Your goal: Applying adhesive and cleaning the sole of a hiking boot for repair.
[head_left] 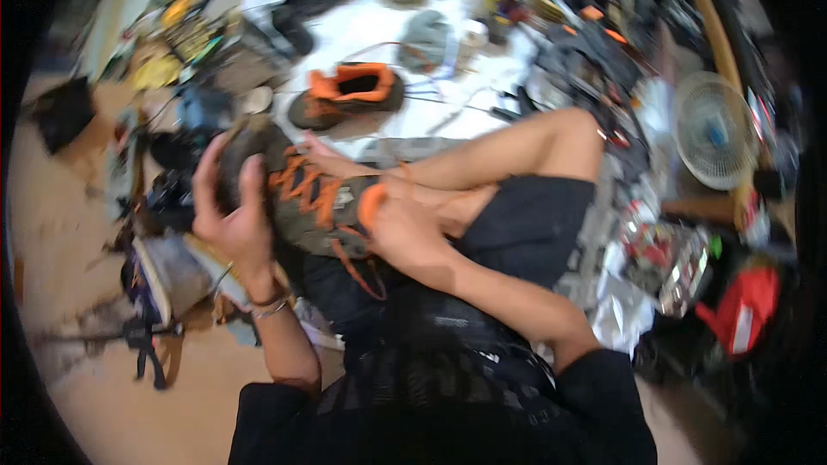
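A dark brown-green shoe (306,202) with orange laces lies across my lap, its toe pointing to the upper left. My left hand (237,215) is cupped about the toe end, thumb and fingers apart on either side of it. At the heel end, my right hand (405,232) grips the orange-lined collar, and its fingertips are partly hidden there. A loose orange lace loop (370,280) hangs below the right hand. Beyond my crossed legs stands a matching shoe (349,95) with an orange lining, on a white sheet (345,34). The picture is somewhat blurred.
A round white fan (715,131) is at the right, near a wooden bar (711,26). A red pouch (741,310) and crinkled clear packaging (668,254) lie at the lower right. Clutter crowds the far side; a black box-like object (65,114) sits far left.
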{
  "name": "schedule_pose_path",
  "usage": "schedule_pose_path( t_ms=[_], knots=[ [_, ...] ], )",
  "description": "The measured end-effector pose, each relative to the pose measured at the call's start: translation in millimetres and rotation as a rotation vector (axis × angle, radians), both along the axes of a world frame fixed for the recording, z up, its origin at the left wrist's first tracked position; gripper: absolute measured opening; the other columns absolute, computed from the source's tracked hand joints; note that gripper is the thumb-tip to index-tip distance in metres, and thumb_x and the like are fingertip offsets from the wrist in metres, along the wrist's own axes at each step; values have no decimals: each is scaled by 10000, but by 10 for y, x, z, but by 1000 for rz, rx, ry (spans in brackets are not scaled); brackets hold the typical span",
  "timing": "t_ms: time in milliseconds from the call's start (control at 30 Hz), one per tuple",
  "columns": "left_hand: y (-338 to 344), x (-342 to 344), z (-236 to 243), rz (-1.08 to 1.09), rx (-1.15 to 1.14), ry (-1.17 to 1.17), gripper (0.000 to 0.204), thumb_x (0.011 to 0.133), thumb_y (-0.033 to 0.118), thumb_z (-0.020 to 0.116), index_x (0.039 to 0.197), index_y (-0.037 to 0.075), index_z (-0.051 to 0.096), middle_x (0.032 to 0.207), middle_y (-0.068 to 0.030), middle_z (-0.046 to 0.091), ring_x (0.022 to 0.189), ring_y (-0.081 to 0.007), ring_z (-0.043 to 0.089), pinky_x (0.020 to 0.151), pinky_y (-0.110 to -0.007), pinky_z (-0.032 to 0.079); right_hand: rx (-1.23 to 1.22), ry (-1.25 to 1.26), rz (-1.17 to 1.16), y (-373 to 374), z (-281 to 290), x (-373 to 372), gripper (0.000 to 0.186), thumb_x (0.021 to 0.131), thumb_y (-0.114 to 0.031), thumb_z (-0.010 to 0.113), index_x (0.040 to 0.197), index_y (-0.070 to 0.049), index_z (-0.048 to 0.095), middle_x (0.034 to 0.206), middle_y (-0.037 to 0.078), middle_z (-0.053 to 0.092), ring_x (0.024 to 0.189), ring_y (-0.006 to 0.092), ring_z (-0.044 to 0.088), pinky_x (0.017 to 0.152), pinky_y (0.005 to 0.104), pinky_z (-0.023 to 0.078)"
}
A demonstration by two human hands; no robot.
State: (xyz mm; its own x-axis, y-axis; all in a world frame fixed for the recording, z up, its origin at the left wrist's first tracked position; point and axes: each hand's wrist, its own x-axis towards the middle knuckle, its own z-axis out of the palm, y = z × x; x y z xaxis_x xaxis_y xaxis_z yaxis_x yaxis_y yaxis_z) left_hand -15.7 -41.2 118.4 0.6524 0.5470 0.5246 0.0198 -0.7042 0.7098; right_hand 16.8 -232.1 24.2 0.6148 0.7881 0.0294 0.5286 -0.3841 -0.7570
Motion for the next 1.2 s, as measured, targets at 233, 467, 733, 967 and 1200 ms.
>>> schedule_pose_path(
  t_ms=[233, 467, 733, 967, 1200],
  knots=[
    [-210, 340, -170, 67, 108, 148, 503, 784, 117, 824, 1239, 33, 628, 1160, -117, 689, 1020, -180, 651, 915, -320, 504, 192, 182, 66, 304, -456, 199, 238, 662, -83, 692, 867, 9, 611, 827, 228, 655, 841, 407, 635, 724, 463, 498],
    [-36, 618, -236, -54, 200, 213, 494, 773, 159, 829, 1206, 7, 644, 1145, -144, 698, 1000, -211, 668, 895, -340, 505, 435, 100, 95, 95, -454, 306, 172, 753, -153, 631, 751, 18, 619, 778, 239, 638, 799, 397, 627, 712, 470, 490],
    [233, 563, -369, -61, -1, 289, 562, 732, 179, 856, 1202, -41, 641, 1070, -196, 713, 968, -226, 687, 879, -339, 514, 468, 538, 144, -451, 33, 198, 461, 928, -267, 687, 629, -36, 423, 531, 12, 366, 517, 105, 386, 498, 321, 295],
    [883, 489, -730, -29, -281, 323, 631, 726, 236, 869, 1200, -99, 621, 1105, -196, 693, 980, -221, 662, 907, -329, 498, 739, 568, -391, -1585, 762, 601, 294, 701, -255, 820, 819, -18, 691, 987, 89, 705, 925, 203, 647, 821, 353, 512],
    [1015, 440, -917, -144, -638, 253, 592, 810, 171, 805, 1273, -109, 566, 1113, -145, 678, 964, -166, 632, 846, -294, 500, 804, -57, -355, -539, 1225, 2102, 268, 785, -133, 702, 944, 82, 686, 1391, 176, 504, 1188, 236, 541, 948, 336, 441]
  ],
)
